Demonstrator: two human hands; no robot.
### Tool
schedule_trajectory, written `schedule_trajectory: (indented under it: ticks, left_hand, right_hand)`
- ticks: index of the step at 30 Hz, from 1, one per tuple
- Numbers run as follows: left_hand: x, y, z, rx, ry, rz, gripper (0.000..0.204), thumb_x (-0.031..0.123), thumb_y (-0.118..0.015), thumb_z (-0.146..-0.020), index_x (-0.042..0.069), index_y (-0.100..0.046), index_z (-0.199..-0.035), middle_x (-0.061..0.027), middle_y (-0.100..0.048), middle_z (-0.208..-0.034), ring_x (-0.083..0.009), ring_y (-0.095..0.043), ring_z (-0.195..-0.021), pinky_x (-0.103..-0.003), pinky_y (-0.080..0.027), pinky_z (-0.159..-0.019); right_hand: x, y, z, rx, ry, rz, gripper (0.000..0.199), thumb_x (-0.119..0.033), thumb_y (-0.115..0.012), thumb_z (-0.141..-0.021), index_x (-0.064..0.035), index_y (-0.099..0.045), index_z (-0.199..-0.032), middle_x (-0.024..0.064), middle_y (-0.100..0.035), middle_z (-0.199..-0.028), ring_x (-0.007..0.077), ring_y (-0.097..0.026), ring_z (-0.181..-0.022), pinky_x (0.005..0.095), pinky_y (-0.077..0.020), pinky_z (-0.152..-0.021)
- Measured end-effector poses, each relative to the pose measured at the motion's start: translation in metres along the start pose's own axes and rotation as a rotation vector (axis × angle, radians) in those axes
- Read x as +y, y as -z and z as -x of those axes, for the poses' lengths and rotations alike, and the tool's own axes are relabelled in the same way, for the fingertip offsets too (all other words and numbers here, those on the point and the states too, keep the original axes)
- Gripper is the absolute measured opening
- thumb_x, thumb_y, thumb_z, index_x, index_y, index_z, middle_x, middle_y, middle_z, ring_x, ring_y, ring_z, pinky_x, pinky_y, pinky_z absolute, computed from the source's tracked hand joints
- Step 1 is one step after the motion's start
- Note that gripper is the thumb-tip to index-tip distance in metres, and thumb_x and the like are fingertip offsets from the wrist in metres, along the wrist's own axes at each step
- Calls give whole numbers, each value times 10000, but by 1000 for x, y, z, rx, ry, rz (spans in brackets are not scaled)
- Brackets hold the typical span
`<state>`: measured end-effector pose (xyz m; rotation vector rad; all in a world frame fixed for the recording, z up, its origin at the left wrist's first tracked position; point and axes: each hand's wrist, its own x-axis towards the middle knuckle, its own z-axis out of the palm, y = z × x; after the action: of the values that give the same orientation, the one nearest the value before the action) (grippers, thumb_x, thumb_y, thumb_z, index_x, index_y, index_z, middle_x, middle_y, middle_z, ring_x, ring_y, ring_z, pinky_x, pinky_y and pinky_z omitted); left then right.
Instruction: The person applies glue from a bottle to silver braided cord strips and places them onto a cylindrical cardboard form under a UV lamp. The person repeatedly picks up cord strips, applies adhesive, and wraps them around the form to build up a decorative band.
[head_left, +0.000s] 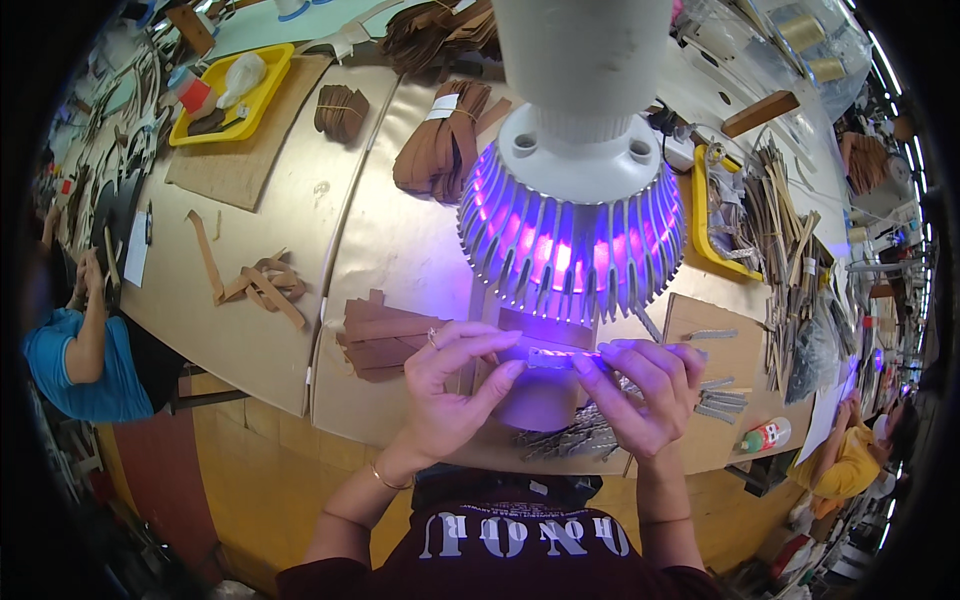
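Under a lit violet lamp (572, 230) with a finned metal housing, I hold a short, narrow strip (552, 358) level between both hands. Its left end is pinched by the thumb and fingertips of my left hand (450, 385). The thumb and fingers of my right hand (648, 395) close on the other end. Violet light tints the strip, so its true colour and material cannot be made out. Just below lies a pile of grey braided strips (570, 440), partly covered by my right hand. Flat brown strips (380, 338) are stacked beside my left hand.
Short grey pieces (722, 402) lie on cardboard at the right, near a green-and-clear bottle (768, 435). Farther off are brown bundles (440, 150), loose tan strips (265, 285), a yellow tray (285, 75) and another yellow tray (705, 235). Co-workers sit at both sides.
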<state>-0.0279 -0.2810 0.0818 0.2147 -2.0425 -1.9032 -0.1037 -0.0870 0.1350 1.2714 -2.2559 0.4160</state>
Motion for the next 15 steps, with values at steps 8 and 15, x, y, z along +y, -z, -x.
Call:
schedule_trajectory:
  ticks: [8,15]
  left_hand:
    - [-10,-6,8,97,-73,-210,231,27,-696,-837,21,-692,-1068,-110,-623,-1076,-180,-612,-913,-298,-498,-831]
    - [-4,-5,8,12,28,174,237,60,-684,-862,-5,-671,-1089,-112,-602,-1101,-183,-595,-969,-291,-468,-875]
  right_hand:
    - [-2,-4,0,47,-26,116,346,-109,-752,-695,-212,-754,-1025,-33,-639,-1045,124,-586,-905,321,-352,-849]
    - [-10,-6,-4,29,-26,50,346,-128,-734,-708,-246,-750,-1033,-65,-621,-1083,102,-573,-918,316,-324,-869]
